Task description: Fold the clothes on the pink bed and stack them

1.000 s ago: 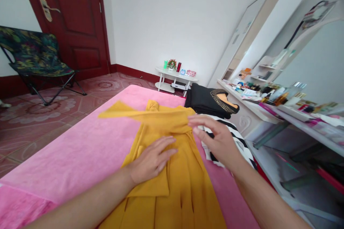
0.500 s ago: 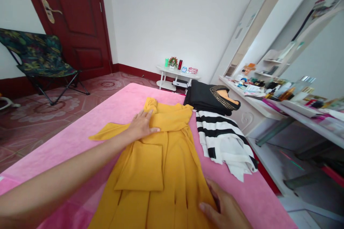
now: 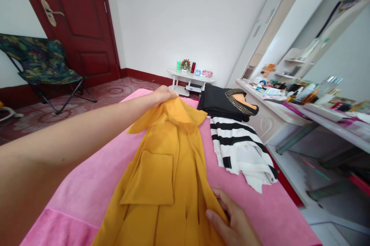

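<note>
Your left hand (image 3: 162, 95) reaches far over the bed (image 3: 95, 176) and its fingers are closed on the far top edge of the yellow garment (image 3: 167, 169), lifting this end a little above the pink cover. The garment runs from there toward you down the middle of the bed, with a folded part lying on its near left side. Your right hand (image 3: 231, 221) is near you at the bottom of the view, and its fingers pinch the right edge of the same yellow garment close to its lower end.

Just to the right of the garment lies a black and white striped garment (image 3: 237, 148) on the bed, and beyond it, farther away, a folded black garment (image 3: 224, 103) with a patterned neck. To the right of the bed stands a white desk (image 3: 274, 113) crowded with small bottles and boxes. On the far left there is a folding chair (image 3: 40, 65) before a dark red door (image 3: 72, 22). A small white table (image 3: 189, 82) stands by the far wall.
</note>
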Tool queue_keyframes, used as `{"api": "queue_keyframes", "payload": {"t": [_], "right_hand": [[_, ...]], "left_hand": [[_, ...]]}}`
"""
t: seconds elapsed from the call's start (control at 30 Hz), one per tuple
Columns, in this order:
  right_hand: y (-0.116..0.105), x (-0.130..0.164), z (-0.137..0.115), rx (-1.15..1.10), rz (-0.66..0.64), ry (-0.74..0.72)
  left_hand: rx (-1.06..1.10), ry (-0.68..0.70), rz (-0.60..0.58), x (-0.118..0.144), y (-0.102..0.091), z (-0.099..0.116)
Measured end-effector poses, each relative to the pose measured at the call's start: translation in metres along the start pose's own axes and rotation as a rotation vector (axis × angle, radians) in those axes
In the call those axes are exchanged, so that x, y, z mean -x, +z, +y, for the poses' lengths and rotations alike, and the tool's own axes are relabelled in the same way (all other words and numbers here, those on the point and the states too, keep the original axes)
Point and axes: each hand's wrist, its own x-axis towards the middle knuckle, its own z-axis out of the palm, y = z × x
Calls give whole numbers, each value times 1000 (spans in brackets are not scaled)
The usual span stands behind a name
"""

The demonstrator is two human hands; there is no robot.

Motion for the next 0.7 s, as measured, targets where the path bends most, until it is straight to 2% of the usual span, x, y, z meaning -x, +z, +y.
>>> {"api": "queue_keyframes", "payload": {"t": [0.07, 0.17, 0.27, 0.37, 0.53, 0.6, 0.7], "right_hand": [[4, 0, -7, -108, -38, -14], [11, -1, -13, -180, -66, -15], [21, -4, -16, -182, -81, -6], [33, -9, -19, -121, -90, 19], [54, -19, -18, 83, -175, 22], [61, -22, -14, 125, -229, 11], [66, -24, -9, 133, -306, 9]], "left_hand": [[23, 24, 34, -8, 0, 19], [-88, 47, 95, -17, 0, 39], [-232, 68, 130, -21, -4, 49], [-330, 48, 137, -22, -15, 49], [-537, -4, 169, -19, -45, 29], [-695, -12, 164, -15, -59, 11], [-941, -30, 119, -6, -79, -27]]}}
